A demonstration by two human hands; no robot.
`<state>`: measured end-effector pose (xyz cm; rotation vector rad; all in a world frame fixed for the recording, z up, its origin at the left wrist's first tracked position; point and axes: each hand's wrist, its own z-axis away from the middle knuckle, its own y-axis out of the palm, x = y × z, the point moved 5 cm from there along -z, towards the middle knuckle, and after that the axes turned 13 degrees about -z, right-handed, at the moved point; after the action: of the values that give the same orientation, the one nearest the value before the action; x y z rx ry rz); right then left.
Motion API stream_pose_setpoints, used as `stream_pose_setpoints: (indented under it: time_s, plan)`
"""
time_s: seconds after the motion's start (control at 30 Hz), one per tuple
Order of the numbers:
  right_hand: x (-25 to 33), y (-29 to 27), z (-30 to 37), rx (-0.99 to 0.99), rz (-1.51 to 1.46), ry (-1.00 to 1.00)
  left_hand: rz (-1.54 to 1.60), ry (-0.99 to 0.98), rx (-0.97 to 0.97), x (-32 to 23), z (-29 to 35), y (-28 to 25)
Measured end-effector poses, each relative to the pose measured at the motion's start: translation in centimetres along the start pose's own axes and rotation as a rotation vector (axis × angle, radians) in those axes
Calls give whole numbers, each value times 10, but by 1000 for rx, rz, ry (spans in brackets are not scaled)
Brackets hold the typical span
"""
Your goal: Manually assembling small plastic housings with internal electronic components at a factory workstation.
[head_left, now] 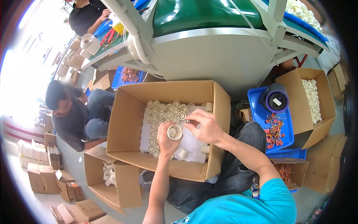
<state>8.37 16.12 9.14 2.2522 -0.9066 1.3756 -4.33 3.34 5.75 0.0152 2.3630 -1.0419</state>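
My left hand (166, 139) is wrapped round a white plastic cup-shaped housing (174, 131), its open end facing up. A thin pale wire shows across its mouth. Close to the rim, my right hand (204, 127) pinches a small dark metallic piece, too small to name. Both hands are above a large cardboard box (125, 112). Inside it, rows of similar white round housings (160, 112) stand on a white sheet (192, 143). A few loose ones, such as a white housing (183, 153), lie near the box's right side.
At the right, a blue tray (257, 99) holds a dark round device (276, 98) and red-and-orange wired parts (274, 130). Beyond stands a carton of white pieces (311, 100). A co-worker (71, 112) sits at the left. A machine with a green belt (209, 16) rises ahead.
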Motion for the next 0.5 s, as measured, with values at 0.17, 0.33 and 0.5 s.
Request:
stream_pose_setpoints:
  time_s: [0.17, 0.33, 0.5]
  plan:
    - [1, 7, 4, 14, 43, -1, -93, 107, 26, -7, -1, 2]
    - [-2, 15, 11, 81, 130, -13, -87, 92, 92, -15, 0, 10]
    - [-7, 23, 13, 155, 210, -44, -79, 44, 146, -18, -1, 14]
